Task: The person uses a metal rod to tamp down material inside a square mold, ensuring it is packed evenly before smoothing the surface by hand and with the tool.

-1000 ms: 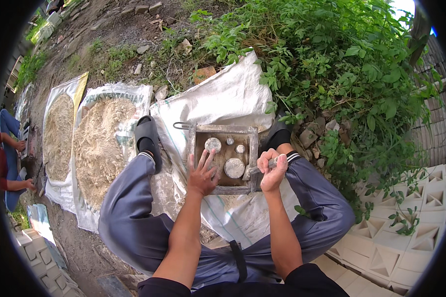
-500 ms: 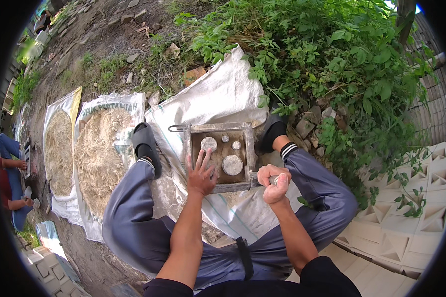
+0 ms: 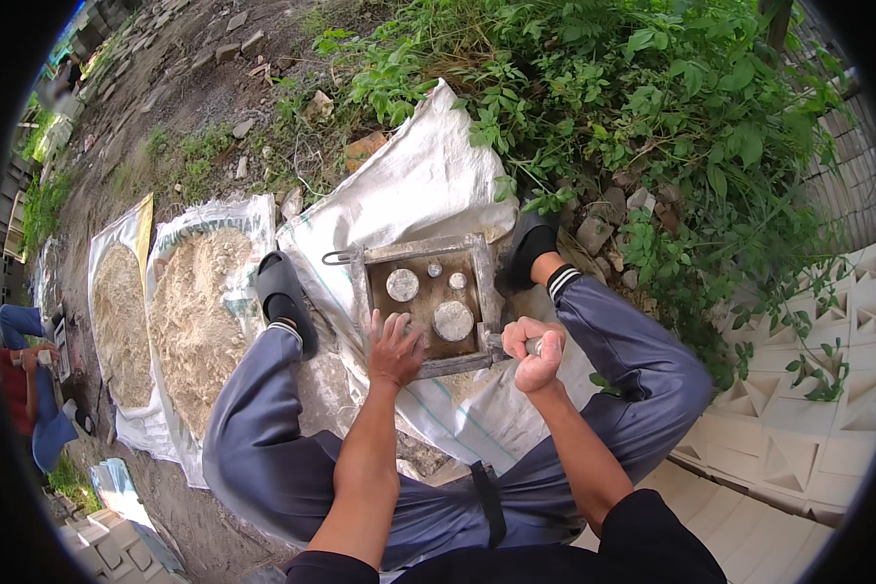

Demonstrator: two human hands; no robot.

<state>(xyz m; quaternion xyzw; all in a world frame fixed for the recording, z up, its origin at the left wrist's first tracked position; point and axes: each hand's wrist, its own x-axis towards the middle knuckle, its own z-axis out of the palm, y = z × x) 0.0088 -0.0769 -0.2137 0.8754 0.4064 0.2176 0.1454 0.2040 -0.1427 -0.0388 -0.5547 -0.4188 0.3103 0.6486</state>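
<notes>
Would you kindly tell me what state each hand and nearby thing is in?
White sack: spread out, creased.
Square frame: lying on the white sack, open-topped.
Four round pieces: inside the square frame, dusty, uncovered.
Tool: gripped, its end at the frame's near-right corner.
Left hand: open, over the frame's near-left corner.
Right hand: closed around the tool.
Sand-like piles: heaped loosely.

Site type: outdoor work yard. Indicators: bare soil [image 3: 156, 127], leafy plants [image 3: 594, 107], sandy material [image 3: 200, 321] heaped on woven sacks [image 3: 263, 219], a square frame [image 3: 419, 247], and stacked pale blocks [image 3: 788, 457].
</notes>
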